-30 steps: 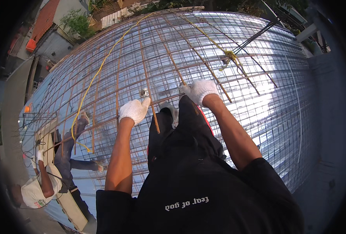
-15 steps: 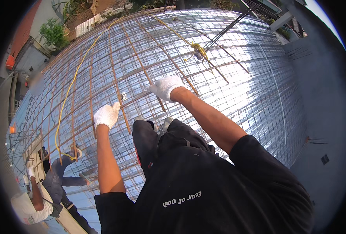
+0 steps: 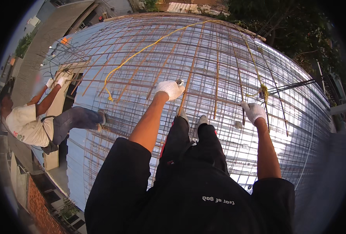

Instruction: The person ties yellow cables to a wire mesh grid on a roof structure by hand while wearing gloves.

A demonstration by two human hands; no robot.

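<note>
Left hand (image 3: 170, 89) closed on rusty rebar (image 3: 188, 80), right hand (image 3: 254, 111) gripping another bar (image 3: 241, 87) (fingertips hidden), tool unclear

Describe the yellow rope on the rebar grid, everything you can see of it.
The yellow rope is thin, bright and slack. It lies on top of the rusty rebar grid, running from a loose curl at the left, up in a long arc along the far edge, then down the right side to a knotted bunch near the right hand. Whether that white-gloved hand touches it cannot be told; the left hand is clear of it.
</note>
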